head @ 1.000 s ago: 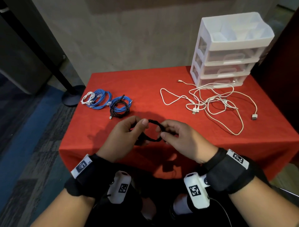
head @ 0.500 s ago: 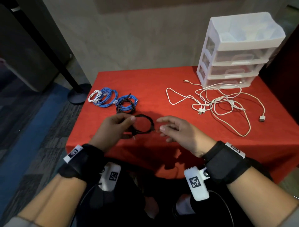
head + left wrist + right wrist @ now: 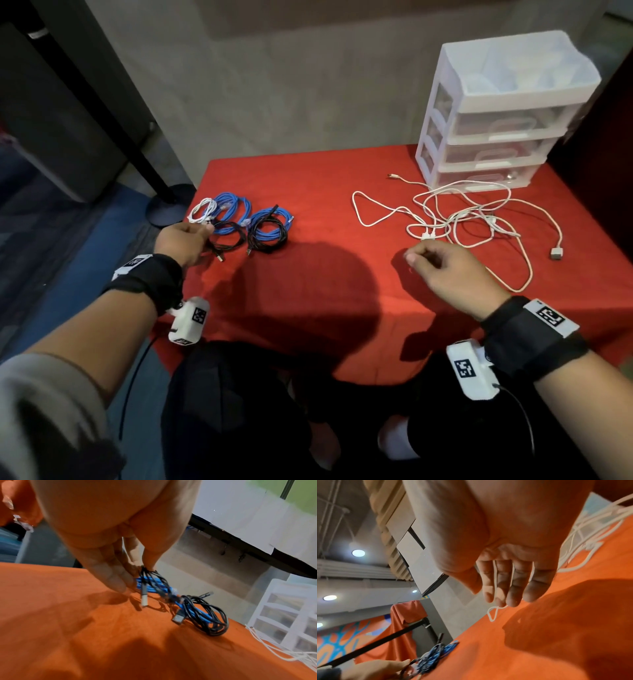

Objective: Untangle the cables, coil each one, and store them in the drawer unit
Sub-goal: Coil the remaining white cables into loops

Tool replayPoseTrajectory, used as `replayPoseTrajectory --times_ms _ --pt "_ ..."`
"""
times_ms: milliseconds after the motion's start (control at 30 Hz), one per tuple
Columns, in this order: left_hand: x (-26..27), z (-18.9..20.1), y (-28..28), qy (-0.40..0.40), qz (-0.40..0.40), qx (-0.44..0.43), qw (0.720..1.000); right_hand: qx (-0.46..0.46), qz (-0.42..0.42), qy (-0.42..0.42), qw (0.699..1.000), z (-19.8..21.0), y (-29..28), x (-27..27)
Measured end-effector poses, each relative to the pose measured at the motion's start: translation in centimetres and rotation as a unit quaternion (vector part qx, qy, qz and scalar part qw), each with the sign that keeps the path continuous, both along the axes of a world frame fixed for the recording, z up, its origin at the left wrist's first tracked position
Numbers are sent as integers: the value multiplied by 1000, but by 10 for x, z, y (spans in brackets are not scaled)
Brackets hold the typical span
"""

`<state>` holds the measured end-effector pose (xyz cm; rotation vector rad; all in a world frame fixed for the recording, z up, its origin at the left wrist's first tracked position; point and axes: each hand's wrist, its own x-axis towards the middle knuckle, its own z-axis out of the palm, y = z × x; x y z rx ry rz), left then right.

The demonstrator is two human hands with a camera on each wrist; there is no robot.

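Observation:
My left hand (image 3: 205,230) pinches a coiled black cable (image 3: 227,236) at the table's left side, low over the other coils; the left wrist view shows the fingertips (image 3: 147,566) gripping its strands (image 3: 152,577), a plug dangling. My right hand (image 3: 416,255) hovers with relaxed fingers just short of the tangled white cables (image 3: 455,219), holding nothing; its fingers (image 3: 513,588) hang loosely over the cloth. The white drawer unit (image 3: 496,113) stands at the back right, its drawers closed.
On the red tablecloth (image 3: 325,274) at the left lie a small white coil (image 3: 202,210), a blue coil (image 3: 234,207) and a blue coil with a black one (image 3: 269,231). A black pole with a round base (image 3: 168,209) stands off the left corner.
My left hand has carried the black coil leftward to the pile of coiled cables. My right hand let go of it and moved right, toward the white tangle.

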<state>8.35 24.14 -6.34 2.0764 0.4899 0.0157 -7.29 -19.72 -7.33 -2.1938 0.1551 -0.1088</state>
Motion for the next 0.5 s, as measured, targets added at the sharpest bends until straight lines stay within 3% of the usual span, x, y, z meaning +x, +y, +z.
replayPoseTrajectory --times_ms 167,267,367,500 --pt "2 -10 -5 -63 -3 142 988 -168 -69 -63 981 5 -32 -3" --pt "-10 -2 -34 -139 -36 135 980 -263 -97 25 960 6 -48 -6" --pt "-32 7 -86 -181 -119 118 969 -243 -78 118 960 3 -50 -5" --pt "-78 15 -163 -221 -247 60 942 -179 -23 66 981 8 -32 -9"
